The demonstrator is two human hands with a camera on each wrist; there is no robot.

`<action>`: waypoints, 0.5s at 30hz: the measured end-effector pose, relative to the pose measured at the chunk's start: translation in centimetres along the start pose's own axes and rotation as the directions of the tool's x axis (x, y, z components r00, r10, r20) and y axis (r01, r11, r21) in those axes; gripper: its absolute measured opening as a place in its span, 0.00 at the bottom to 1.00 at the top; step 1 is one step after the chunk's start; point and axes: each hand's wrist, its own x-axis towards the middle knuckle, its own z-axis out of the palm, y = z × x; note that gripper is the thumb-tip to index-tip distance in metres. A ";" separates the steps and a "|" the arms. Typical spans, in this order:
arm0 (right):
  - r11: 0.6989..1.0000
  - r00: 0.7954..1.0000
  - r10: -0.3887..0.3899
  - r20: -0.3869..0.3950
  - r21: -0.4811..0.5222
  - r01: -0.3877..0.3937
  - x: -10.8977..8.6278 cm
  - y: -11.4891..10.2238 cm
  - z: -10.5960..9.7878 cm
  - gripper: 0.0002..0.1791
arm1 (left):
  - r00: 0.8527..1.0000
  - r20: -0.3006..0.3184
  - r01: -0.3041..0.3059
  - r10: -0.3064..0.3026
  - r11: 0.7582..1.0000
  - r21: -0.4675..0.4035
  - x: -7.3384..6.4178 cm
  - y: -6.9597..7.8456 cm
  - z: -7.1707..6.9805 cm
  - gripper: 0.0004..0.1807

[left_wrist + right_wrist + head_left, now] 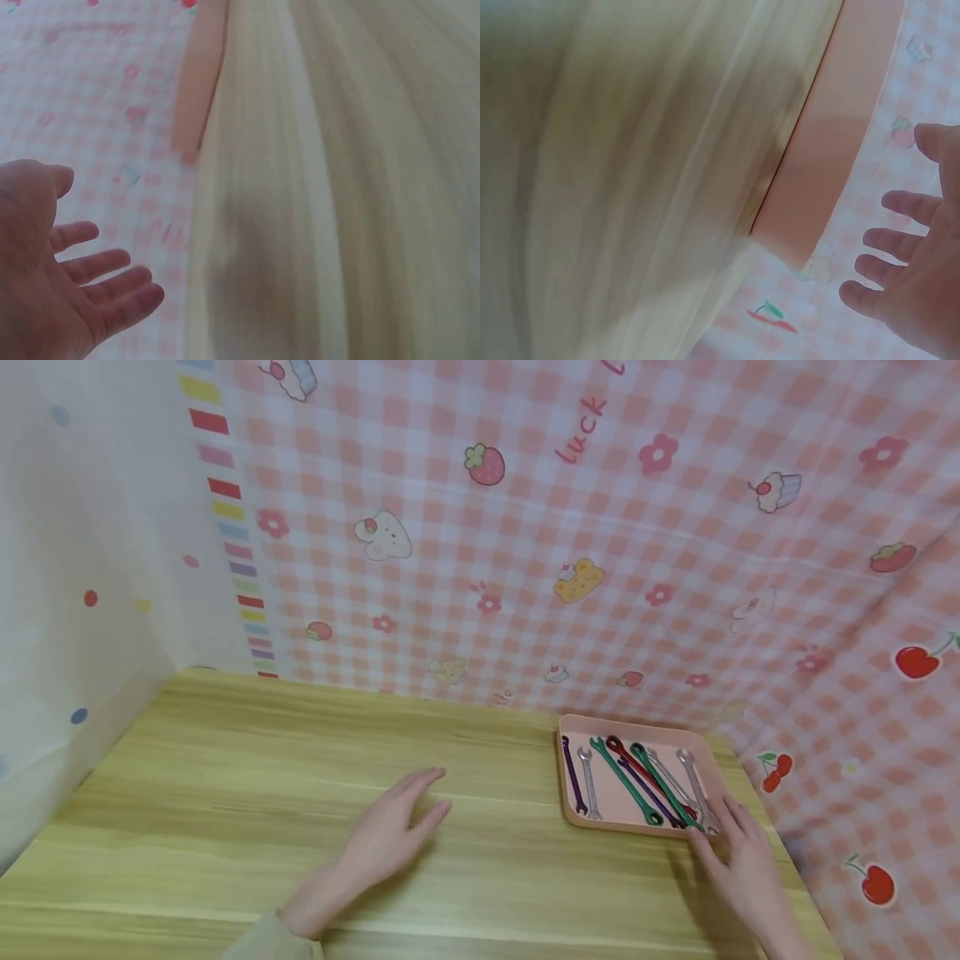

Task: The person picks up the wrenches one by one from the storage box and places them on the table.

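Cannot make out markings on the wrenches (626, 781) inside the tray (622, 827), too small. Cannot fully see the tray's near right corner, partly behind the right grip (741, 864), nor tell contact there. Lose the left sleeve (273, 942) at the head view's bottom edge, left of the tray. In both wrist views, catch only the tray's outer wall (825, 142), cut off at top, with wrenches hidden and surface (390, 187) blurred.
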 end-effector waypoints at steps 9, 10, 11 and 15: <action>0.999 0.997 0.023 -0.068 -0.029 -0.025 1.1 2.3 -0.4 0.27 | 0.997 0.058 -0.036 0.042 0.995 -0.095 2.7 2.9 4.7 0.29; 0.999 0.997 0.037 -0.063 -0.036 -0.039 1.1 2.5 -0.5 0.27 | 0.996 0.068 -0.043 0.050 0.994 -0.104 3.0 3.3 5.2 0.29; 0.997 0.998 0.053 -0.046 -0.045 -0.055 1.2 2.7 -0.6 0.27 | 0.996 0.077 -0.044 0.053 0.993 -0.108 3.2 3.6 5.8 0.29; 0.994 0.995 0.094 0.016 -0.066 -0.093 1.5 3.6 -0.5 0.28 | 0.995 0.091 -0.034 0.045 0.992 -0.123 4.0 5.2 7.9 0.29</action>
